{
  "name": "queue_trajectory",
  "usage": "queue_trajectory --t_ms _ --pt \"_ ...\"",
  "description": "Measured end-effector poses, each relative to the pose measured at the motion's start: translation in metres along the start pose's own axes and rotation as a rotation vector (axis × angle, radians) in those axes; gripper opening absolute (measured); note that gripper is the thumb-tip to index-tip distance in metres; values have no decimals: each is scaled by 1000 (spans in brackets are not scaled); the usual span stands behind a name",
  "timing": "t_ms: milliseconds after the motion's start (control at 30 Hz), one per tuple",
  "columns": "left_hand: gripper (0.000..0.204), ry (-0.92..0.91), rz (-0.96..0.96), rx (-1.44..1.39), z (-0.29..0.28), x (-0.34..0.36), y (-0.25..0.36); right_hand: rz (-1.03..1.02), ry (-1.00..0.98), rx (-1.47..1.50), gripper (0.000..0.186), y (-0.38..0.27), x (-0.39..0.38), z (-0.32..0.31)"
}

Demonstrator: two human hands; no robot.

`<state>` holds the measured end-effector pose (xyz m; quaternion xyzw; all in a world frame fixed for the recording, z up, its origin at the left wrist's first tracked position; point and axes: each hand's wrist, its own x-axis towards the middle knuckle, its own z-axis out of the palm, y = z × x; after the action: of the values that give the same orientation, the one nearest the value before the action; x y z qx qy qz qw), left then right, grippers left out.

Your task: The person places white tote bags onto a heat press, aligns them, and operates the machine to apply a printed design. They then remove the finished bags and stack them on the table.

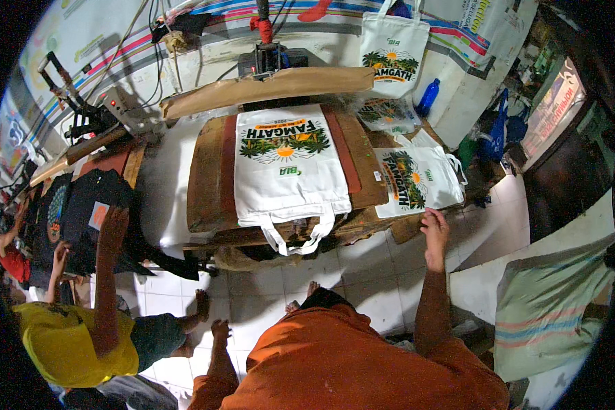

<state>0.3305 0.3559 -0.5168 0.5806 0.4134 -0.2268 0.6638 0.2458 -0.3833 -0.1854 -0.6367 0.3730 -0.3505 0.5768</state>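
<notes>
A white tote bag [290,184] with a printed palm-and-sun design lies flat on a padded wooden board [212,171], its handles hanging over the near edge. To its right, more white printed tote bags [430,179] lie on the table. My right hand [435,236] is at the near edge of these bags, fingers loosely bent and apart, with nothing seen in them; whether the fingertips touch the bag I cannot tell. Low beside my body, over the floor, hangs my left hand [220,331], away from the table. Its fingers are too small and dark to read.
Behind the board stands a press with a brown-paper-covered upper plate [266,92]. Another tote bag [393,58] hangs on the wall near a blue bottle [428,97]. At left, a person in yellow [75,342] reaches over black cloth [82,219]. A large sack [550,307] stands at right.
</notes>
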Motion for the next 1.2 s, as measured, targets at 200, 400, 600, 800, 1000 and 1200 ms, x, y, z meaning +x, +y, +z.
queue_trajectory --t_ms 200,400,600,800,1000,1200 --pt "26 -101 -82 180 5 -42 -28 32 -44 -20 22 -1 -8 7" --pt "22 -142 103 242 17 -42 -14 -26 -85 -44 22 5 -13 11" --pt "33 -164 -16 103 24 -31 11 -99 -20 -181 19 26 -14 21" --pt "38 -300 -62 -73 29 -36 19 -132 18 -233 18 36 -17 14" --pt "44 -282 74 157 28 -38 12 -107 50 -105 14 33 -28 12" --pt "39 -353 19 19 21 -36 7 -82 6 -103 14 18 -33 21"
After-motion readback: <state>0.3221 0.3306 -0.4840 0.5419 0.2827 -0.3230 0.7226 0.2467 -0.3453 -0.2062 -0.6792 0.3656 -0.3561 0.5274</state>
